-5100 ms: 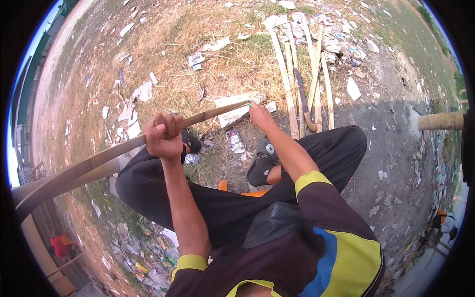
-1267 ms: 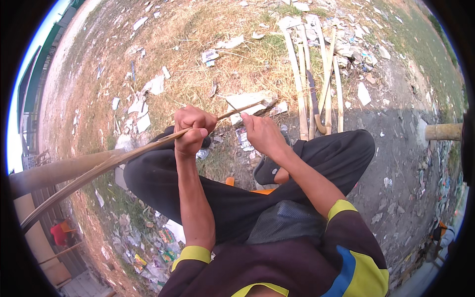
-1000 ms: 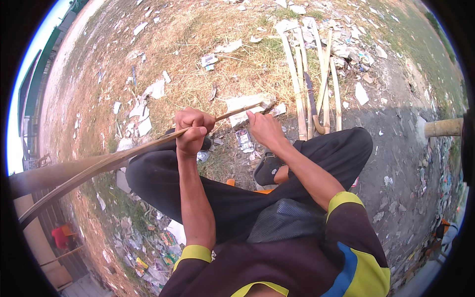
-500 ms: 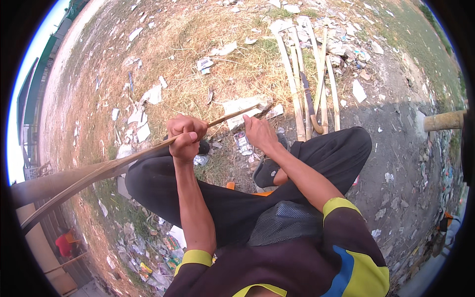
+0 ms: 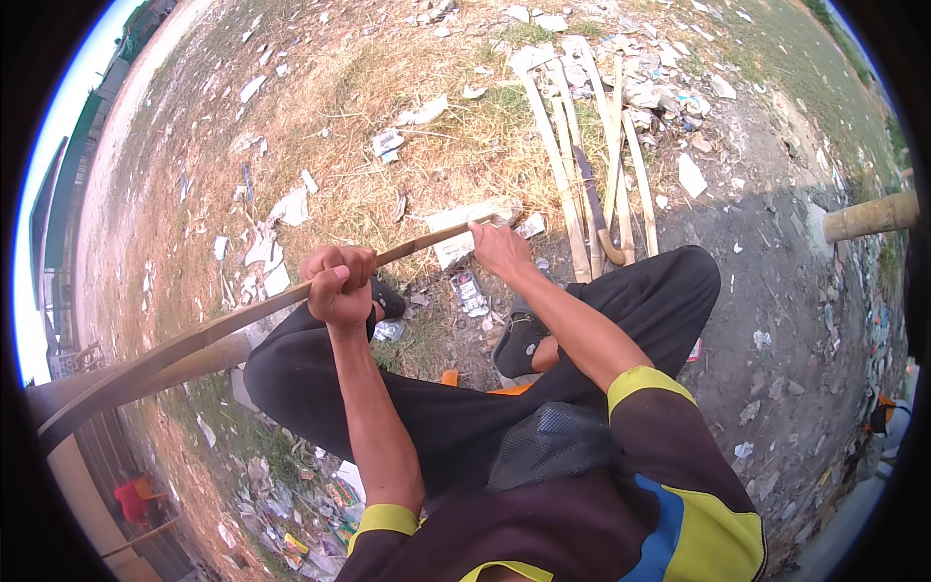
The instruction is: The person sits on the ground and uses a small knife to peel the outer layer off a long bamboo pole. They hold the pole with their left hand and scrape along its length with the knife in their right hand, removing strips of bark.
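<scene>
A long, thin bamboo strip (image 5: 213, 333) runs from the far left edge across in front of me, bowed slightly. My left hand (image 5: 339, 283) is closed in a fist around it, above my left knee. At the strip's near-right end, my right hand (image 5: 501, 252) has its fingers closed on it, thumb side up; the fingertips are partly hidden. Beyond my right hand lie several pale split bamboo strips (image 5: 549, 136) on the ground. Among them rests a long knife (image 5: 595, 209) with a dark blade and a curved brown handle.
A thick bamboo pole (image 5: 184, 366) passes under the held strip at left. Another bamboo post (image 5: 871, 217) juts in at right. Scraps of paper and plastic (image 5: 291, 207) litter the dry grass. A person in red (image 5: 131, 500) is at lower left.
My left hand has moved left and slightly down with the strip. My right hand, before just beside the strip's end, is now closed on it. The strip looks turned to a broader face.
</scene>
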Demonstrator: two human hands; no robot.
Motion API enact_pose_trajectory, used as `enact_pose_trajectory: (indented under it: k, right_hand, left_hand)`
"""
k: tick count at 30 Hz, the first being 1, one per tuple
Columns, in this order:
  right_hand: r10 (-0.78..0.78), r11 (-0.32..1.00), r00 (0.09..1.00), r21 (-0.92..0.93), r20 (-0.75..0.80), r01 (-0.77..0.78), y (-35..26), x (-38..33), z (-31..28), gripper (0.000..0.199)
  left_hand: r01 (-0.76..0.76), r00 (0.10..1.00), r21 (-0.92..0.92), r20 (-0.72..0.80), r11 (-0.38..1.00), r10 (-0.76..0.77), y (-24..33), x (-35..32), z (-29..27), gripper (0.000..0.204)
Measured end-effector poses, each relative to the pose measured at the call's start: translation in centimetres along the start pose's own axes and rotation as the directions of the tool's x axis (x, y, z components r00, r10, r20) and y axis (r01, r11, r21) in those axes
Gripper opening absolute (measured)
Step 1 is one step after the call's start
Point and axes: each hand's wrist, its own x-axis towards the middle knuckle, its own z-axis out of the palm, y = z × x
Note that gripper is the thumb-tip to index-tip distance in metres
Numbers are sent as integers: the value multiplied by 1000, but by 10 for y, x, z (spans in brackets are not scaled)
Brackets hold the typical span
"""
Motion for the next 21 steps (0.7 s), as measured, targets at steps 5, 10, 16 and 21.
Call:
enact_pose_trajectory:
  k: [5, 10, 16, 21]
  right_hand:
    - [-62, 997, 996, 49, -66, 65, 10, -9, 19, 63]
    - [142, 980, 989, -144, 33, -136, 61, 19, 18, 58]
    - [327, 942, 945, -83, 8, -325, 109, 11, 24, 57]
    - [67, 992, 993, 111, -98, -56, 59, 8, 10, 60]
  left_hand:
    - [-20, 999, 18, -25, 1000, 21, 1, -5, -3, 33]
    - [-5, 1000, 8, -8, 1000, 5, 0, -4, 0, 33]
    - [-27, 998, 3, -49, 1000, 27, 0, -3, -4, 33]
    - [-6, 997, 6, -77, 1000, 7, -3, -4, -4, 34]
